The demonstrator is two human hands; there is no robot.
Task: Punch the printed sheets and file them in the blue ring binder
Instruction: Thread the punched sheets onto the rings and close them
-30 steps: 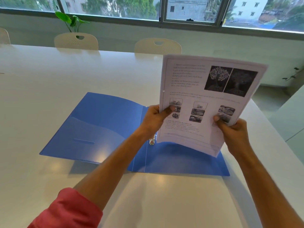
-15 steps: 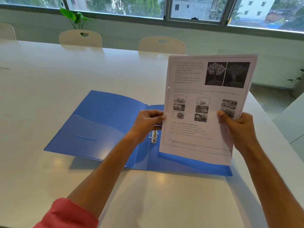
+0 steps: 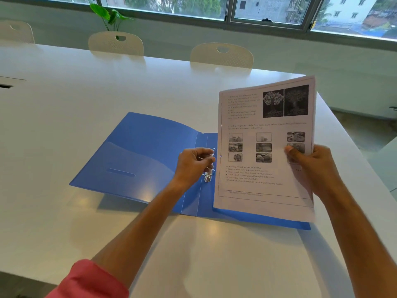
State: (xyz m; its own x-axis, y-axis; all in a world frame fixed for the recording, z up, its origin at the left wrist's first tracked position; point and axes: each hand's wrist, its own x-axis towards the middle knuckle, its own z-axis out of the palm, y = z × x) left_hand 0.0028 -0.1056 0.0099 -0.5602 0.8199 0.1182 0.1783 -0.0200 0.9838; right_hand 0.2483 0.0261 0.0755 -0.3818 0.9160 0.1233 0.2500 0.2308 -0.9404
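The blue ring binder (image 3: 141, 151) lies open and flat on the white table (image 3: 86, 100). Its metal ring mechanism (image 3: 208, 175) runs along the spine. My left hand (image 3: 194, 166) rests on that mechanism, fingers curled around the rings. My right hand (image 3: 311, 166) pinches the right edge of the printed sheets (image 3: 266, 147), holding them upright above the binder's right cover. Two punched holes show along the sheets' left edge. The sheets carry text, two tree pictures and several small photos.
Three white chairs stand along the table's far side, one of them (image 3: 222, 55) behind the binder. A green plant (image 3: 109, 17) stands under the window. The table's right edge (image 3: 352, 147) runs close to my right hand.
My left hand let go of the sheets' left edge and went down onto the binder rings. My right hand alone now holds the sheets, lower and nearer the binder.
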